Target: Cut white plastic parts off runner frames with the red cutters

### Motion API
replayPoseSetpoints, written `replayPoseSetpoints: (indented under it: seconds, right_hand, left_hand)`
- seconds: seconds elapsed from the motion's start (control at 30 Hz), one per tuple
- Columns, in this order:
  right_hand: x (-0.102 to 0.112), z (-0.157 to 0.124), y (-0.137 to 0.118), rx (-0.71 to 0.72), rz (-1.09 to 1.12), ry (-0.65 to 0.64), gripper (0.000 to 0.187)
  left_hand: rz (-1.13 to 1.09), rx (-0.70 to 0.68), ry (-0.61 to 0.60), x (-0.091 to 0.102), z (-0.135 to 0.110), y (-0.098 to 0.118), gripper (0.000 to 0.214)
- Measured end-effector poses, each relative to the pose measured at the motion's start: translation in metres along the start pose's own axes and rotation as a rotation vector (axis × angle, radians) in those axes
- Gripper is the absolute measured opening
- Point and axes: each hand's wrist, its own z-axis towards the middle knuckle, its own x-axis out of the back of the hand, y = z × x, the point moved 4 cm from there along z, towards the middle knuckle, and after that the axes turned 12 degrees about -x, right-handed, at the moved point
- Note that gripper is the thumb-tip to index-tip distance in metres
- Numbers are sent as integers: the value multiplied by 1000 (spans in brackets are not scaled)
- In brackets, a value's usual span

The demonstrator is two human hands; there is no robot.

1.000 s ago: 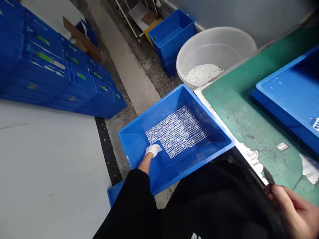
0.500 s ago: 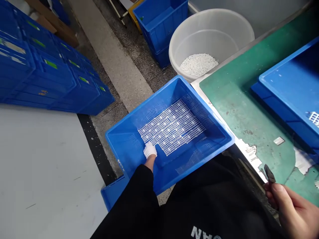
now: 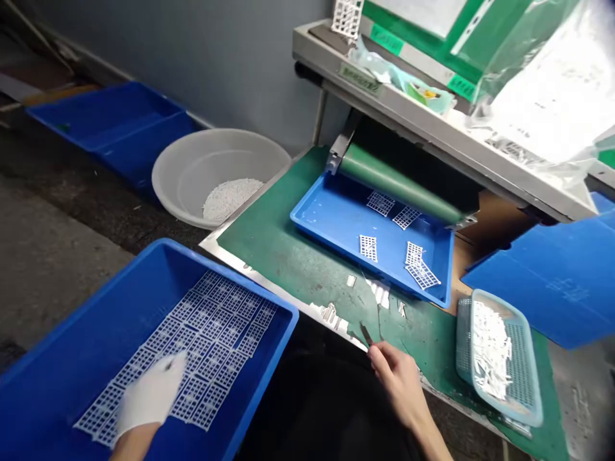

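Observation:
My left hand (image 3: 148,394), in a white glove, lies on white plastic lattice sheets (image 3: 211,330) at the bottom of a big blue crate (image 3: 259,371) at lower left; its fingers are smeared by motion. My bare right hand (image 3: 396,378) rests at the front edge of the green table (image 3: 288,256), pinched on a small dark cutting tool (image 3: 366,334). Beyond it a shallow blue tray (image 3: 336,221) holds several small white lattice pieces (image 3: 416,262).
A white basin (image 3: 192,169) with white scraps stands on the floor beside more blue crates (image 3: 110,121). A pale mesh basket (image 3: 500,358) of white bits sits at the table's right, by a blue lid (image 3: 552,275). A green conveyor roller (image 3: 398,182) and metal shelf (image 3: 432,121) rise behind.
The view has swung right, from the floor and crate stack to the table. My left hand stays on the lattice sheets; my right hand now shows at the table edge.

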Motion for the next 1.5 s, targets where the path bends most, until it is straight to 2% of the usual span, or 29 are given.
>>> replayPoseSetpoints:
  seconds: [0.03,0.07,0.13,0.17,0.2,0.23,0.27,0.3,0.33,0.4,0.47,0.53,0.6,0.67,0.73,0.8,0.87,0.93,1.0,1.1,1.2,1.27,1.33,1.43,1.5]
  right_hand:
    - [8,2,11,-15,39,20,55]
    - [16,2,23,-31,78,38,54]
    - [31,4,46,-56,151,72,54]
    - [38,4,56,-64,183,87,54]
    - [45,5,66,-72,212,107,54]
    - [53,5,75,-79,237,130,53]
    - [61,5,84,-87,258,163,53]
    - [69,5,93,-96,275,198,54]
    - [77,4,101,-106,288,236,55]
    - [93,3,117,-125,316,306,57]
    - [107,3,127,-142,339,369,59]
    - [117,5,129,-158,339,436,59]
    - [125,9,123,-147,310,516,58]
    - [133,13,108,-87,244,643,55]
    - [141,15,89,-11,141,812,53]
    - [147,16,73,46,30,953,52]
    - [149,17,63,73,-52,1030,51]
    - [151,16,58,84,-98,1062,51]
    - [153,13,59,87,-122,1076,51]
    - [158,8,64,137,-180,1069,51]
    - [163,5,67,197,-241,1036,50]
    - [163,3,67,188,-232,1032,47]
    - [159,2,66,150,-197,1047,46]
    - [153,-2,65,122,-170,1098,45]
    - [158,-5,69,160,-224,1152,47]
  left_hand:
    - [-17,-33,62,9,7,27,27]
    - [-56,-119,128,14,16,64,28]
    - [-186,-442,220,9,38,164,30]
    - [-221,-618,181,-2,52,221,32]
    - [-218,-716,111,-16,68,276,32]
    - [-194,-736,23,-32,87,326,30]
    - [-170,-697,-93,-50,106,371,26]
    - [-156,-678,-144,-64,122,410,25]
    - [-145,-661,-191,-78,136,441,28]
    - [-134,-642,-270,-102,153,482,30]
    - [-127,-649,-352,-121,156,499,32]
    - [-129,-676,-424,-132,148,501,32]
    - [-154,-709,-473,-134,133,499,27]
    - [-191,-750,-506,-128,109,498,16]
    - [-294,-791,-562,-116,77,499,16]
    - [-500,-780,-625,-104,39,501,25]
    - [-717,-707,-671,-96,3,501,27]
    - [-819,-623,-682,-93,-24,500,24]
    - [-842,-575,-675,-94,-41,499,19]
    - [-797,-579,-694,-96,-46,500,19]
    - [-739,-657,-767,-100,-47,501,23]
    - [-844,-729,-711,-105,-52,502,29]
    - [-1103,-740,-649,-116,-62,505,43]
    - [-1434,-535,-692,-143,-79,511,66]
    - [-1408,-382,-785,-158,-86,517,83]
